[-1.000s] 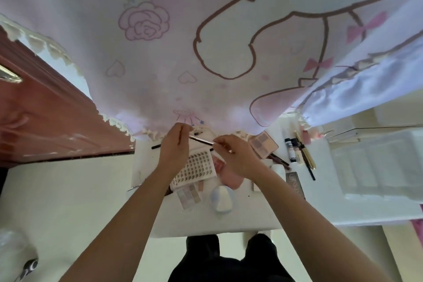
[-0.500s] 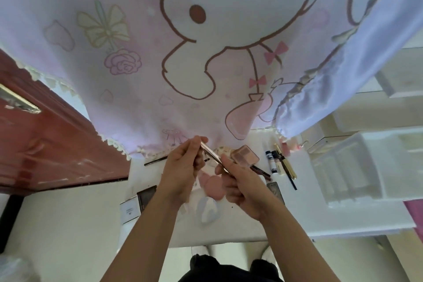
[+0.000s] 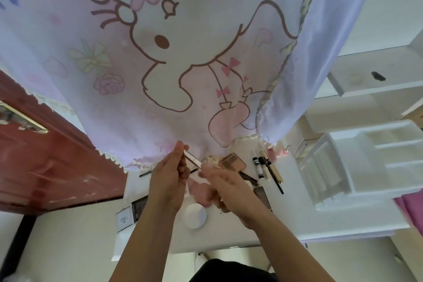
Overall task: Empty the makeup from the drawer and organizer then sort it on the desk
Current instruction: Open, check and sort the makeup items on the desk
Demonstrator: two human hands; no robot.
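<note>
Left hand pinches the slim makeup pencil by its upper end above the desk's far edge; right hand, blurred, meets its lower end, grip unclear.

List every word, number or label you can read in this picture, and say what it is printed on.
Nothing can be quoted.
Box: dark print, too blurred to read.
Tube: label marks, too small to read.
Curtain: drawings only, no words.
Stick in the left hand: no print visible.
</note>
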